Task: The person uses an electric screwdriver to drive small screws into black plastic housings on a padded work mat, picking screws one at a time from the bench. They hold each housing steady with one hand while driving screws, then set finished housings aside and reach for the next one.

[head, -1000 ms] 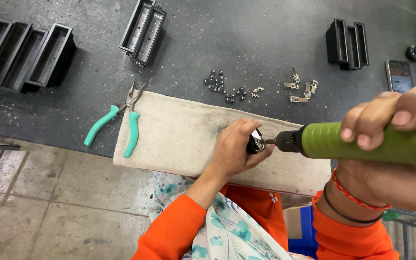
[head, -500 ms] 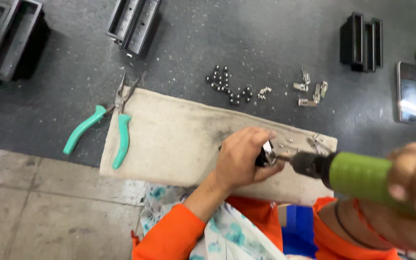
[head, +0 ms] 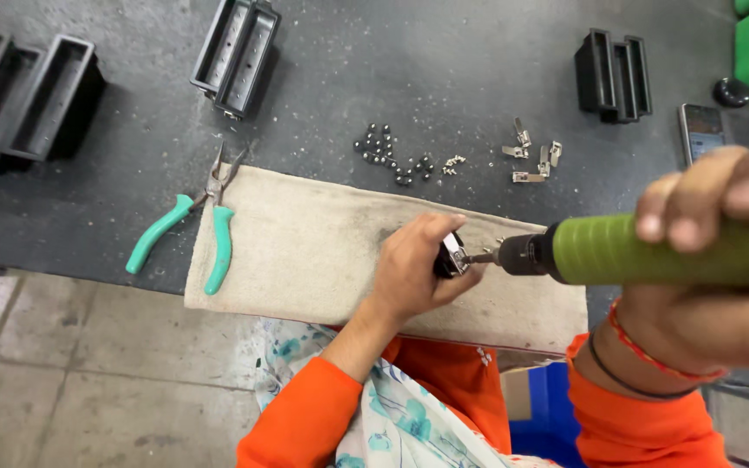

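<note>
1. My left hand pinches a small dark part with a metal face, holding it on the cloth. It has kept that grip through the last second.
2. My right hand is wrapped tight around the driver, a green-handled power tool with a black chuck. Its bit touches the part from the right.
3. Half a second ago the driver sat lower and further right in my view; now it lies level across the right side, with the chuck just beside my left fingers.
4. The view has swung back toward where it was 1 second ago: the trays at the far left show again.
5. The pliers, teal-handled, lie as before, across the left edge of the cloth and onto the tabletop.
6. The dark balls and the metal clips lie on the tabletop beyond the cloth, unmoved.
7. 2 more black trays sit at the top, another black holder at the upper right, and a phone near the right edge.
</note>
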